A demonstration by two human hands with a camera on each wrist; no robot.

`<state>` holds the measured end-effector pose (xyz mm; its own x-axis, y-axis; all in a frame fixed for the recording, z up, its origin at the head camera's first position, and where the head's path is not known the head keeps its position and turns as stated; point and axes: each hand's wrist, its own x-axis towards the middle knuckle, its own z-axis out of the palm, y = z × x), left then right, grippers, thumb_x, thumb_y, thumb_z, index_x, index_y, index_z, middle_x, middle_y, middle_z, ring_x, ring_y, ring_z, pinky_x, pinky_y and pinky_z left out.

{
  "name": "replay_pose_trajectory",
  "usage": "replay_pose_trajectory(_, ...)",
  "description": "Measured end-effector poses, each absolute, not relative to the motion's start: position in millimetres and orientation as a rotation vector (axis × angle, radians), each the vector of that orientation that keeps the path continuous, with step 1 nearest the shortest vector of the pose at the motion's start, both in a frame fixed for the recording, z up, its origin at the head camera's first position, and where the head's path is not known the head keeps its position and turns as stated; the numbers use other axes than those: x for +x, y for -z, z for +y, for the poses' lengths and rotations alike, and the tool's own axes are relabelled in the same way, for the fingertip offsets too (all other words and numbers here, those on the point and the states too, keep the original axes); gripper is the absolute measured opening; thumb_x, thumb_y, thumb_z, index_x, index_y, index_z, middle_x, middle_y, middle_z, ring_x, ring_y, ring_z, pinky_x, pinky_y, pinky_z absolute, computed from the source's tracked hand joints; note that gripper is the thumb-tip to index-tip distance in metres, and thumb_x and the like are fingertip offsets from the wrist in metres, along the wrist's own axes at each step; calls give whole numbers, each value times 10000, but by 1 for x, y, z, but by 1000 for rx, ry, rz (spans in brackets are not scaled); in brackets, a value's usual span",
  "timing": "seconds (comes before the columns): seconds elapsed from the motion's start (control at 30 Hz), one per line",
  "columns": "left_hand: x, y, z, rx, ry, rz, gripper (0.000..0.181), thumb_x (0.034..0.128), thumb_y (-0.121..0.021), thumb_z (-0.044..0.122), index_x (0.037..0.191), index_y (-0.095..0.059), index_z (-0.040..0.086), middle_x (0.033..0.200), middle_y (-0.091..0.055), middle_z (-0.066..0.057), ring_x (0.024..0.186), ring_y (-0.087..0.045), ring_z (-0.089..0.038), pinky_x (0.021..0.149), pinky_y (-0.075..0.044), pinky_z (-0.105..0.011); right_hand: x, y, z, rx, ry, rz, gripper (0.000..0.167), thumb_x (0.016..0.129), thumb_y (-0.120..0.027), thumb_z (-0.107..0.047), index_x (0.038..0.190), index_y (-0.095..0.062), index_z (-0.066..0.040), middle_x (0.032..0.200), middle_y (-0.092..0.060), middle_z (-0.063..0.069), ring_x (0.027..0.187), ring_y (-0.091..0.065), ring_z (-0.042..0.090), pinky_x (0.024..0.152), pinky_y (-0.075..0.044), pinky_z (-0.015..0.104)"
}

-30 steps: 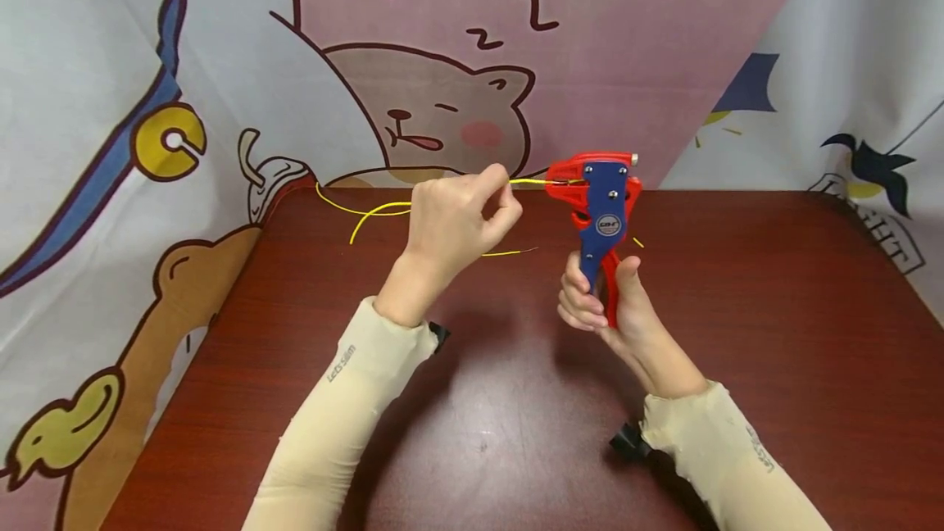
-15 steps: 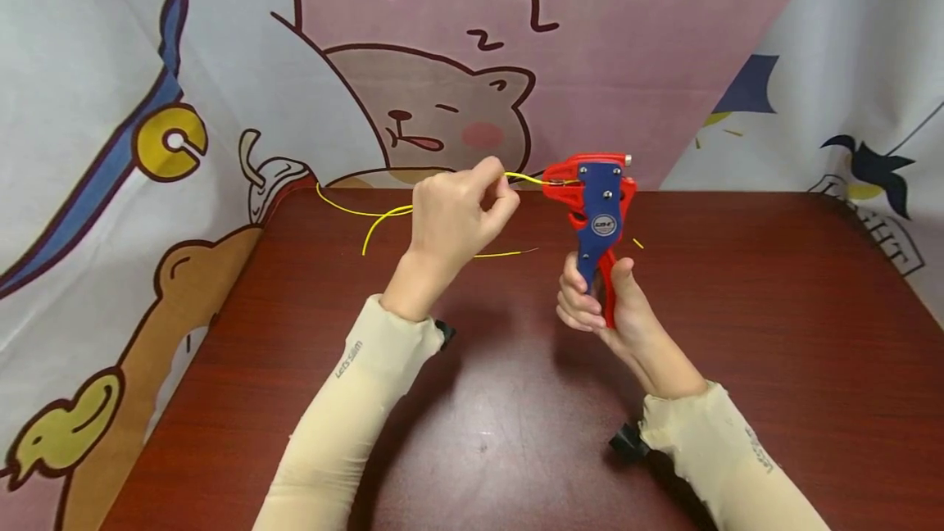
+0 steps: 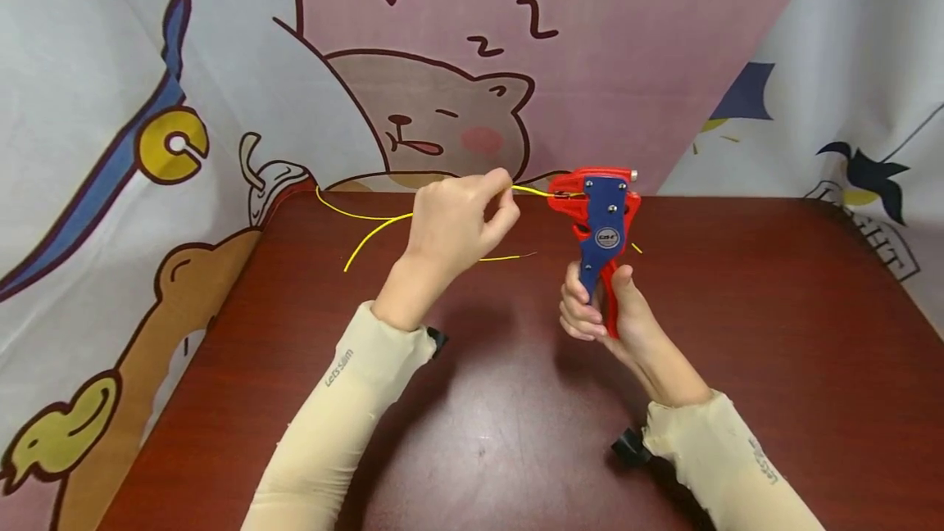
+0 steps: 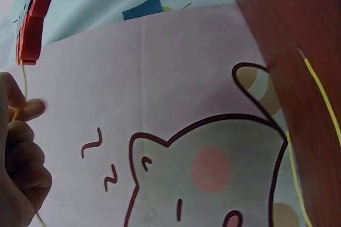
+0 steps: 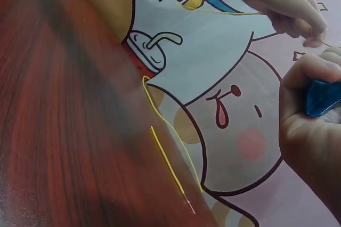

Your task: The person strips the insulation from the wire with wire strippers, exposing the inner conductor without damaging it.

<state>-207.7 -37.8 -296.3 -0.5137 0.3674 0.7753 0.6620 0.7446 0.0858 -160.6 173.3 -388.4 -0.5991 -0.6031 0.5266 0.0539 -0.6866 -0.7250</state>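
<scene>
The left hand (image 3: 457,221) is pinching the yellow wire (image 3: 529,190) above the table (image 3: 487,400), apparently steadying its end inside the red-and-blue tool (image 3: 605,210), whose handles (image 3: 611,311) the right hand (image 3: 634,328) is gripping with curled fingers (image 3: 579,308).

The left hand (image 3: 456,215) is to the left of the blue-and-red hand tool (image 3: 606,211), apart from it and roughly level with its upper part, the back of the hand facing the head camera. Thumb and forefinger meet at the tips in a pinch pointing toward the tool; the other fingers curl under. The right hand (image 3: 636,326) grips the tool's handles, fingers wrapped round from the left, thumb raised on the right. The sleeved left forearm (image 3: 313,424) slants up from the tool's near left, the sleeved right forearm (image 3: 733,457) from its near right, wrists bare.
</scene>
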Motion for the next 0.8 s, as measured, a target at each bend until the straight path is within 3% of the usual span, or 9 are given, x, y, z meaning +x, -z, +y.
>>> replay_pose_trajectory(0.13, -204, 294, -35, -839, 424, -2208, 169, 898, -528, 179, 1002, -657, 143, 782, -678, 36, 558, -581, -187, 473, -433, -318, -162, 388, 177, -1120, 2341, 939, 552, 982, -453, -596, 840, -393, -67, 578, -269, 3, 410, -243, 116, 391, -164, 271)
replay_pose_trajectory(0.23, -203, 294, -31, -871, 383, -2245, 273, 941, -524, 197, 1181, -641, 144, 988, -716, 34, 711, -678, -190, 553, -510, -321, -162, 388, 180, -1121, 2360, 888, 554, 990, -455, -575, 831, -385, -49, 574, -268, 12, 404, -239, 119, 391, -167, 266)
replay_pose_trajectory(0.47, -203, 293, -24, -895, 275, -2247, 379, 958, -537, 240, 1323, -574, 144, 1125, -637, -16, 957, -627, -219, 772, -519, -321, -162, 390, 181, -1120, 2366, 882, 558, 995, -448, -570, 824, -373, -45, 572, -264, 13, 404, -240, 117, 391, -171, 260)
replay_pose_trajectory(0.6, -203, 293, -16, -911, 258, -2194, 308, 979, -513, 208, 1265, -591, 125, 1090, -631, -16, 927, -619, -199, 764, -515, -295, -162, 391, 181, -1117, 2363, 893, 554, 998, -441, -572, 830, -375, -49, 573, -257, 11, 405, -239, 113, 390, -169, 261)
replay_pose_trajectory(0.8, -201, 297, -7, -808, 278, -2097, 163, 1000, -499, 231, 1004, -648, 166, 796, -590, 28, 697, -611, -142, 493, -465, -249, -160, 391, 179, -1103, 2346, 912, 549, 994, -437, -584, 834, -376, -62, 575, -257, 3, 408, -239, 115, 391, -158, 268)
